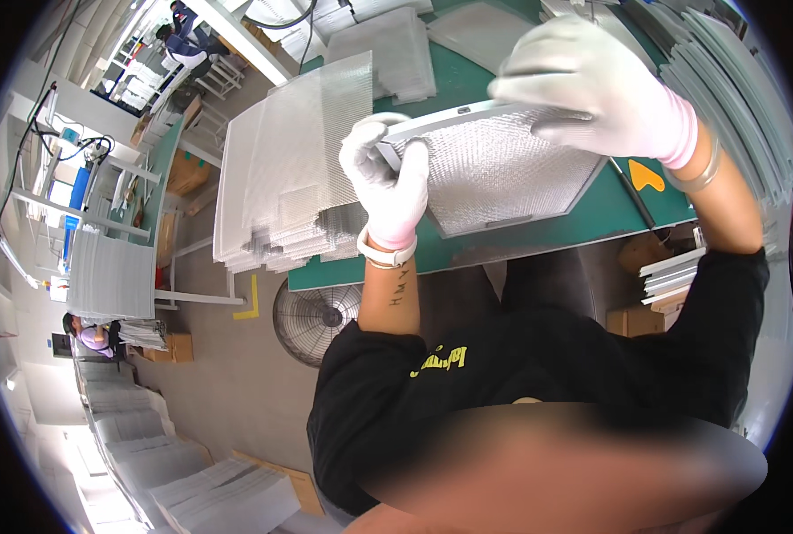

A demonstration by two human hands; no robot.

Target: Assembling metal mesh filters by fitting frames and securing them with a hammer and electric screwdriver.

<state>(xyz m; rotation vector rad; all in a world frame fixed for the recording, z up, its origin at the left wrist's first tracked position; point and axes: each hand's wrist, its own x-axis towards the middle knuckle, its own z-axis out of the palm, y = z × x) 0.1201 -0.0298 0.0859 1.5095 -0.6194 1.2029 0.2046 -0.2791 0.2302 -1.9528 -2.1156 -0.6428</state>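
A silver metal mesh filter panel (503, 173) with a pale metal frame stands tilted over the green workbench (405, 256), its far edge raised toward me. My left hand (386, 178), in a white glove, grips the frame's upper left corner, with the thumb on the near side. The white-gloved right hand (592, 89) is closed over the upper right part of the frame, its thumb lying across the mesh; slight blur softens these fingers. Beside the panel's right edge lie a thin dark-handled tool (635, 200) and a flat orange-yellow piece (647, 175).
Layered mesh sheets (290, 160) overhang the bench's left end, and more sheets (383, 53) lie behind. Tall stacks of panels (726, 107) stand at the right. A round floor fan (316, 320) sits below the bench, left of me. Other people work far off at left.
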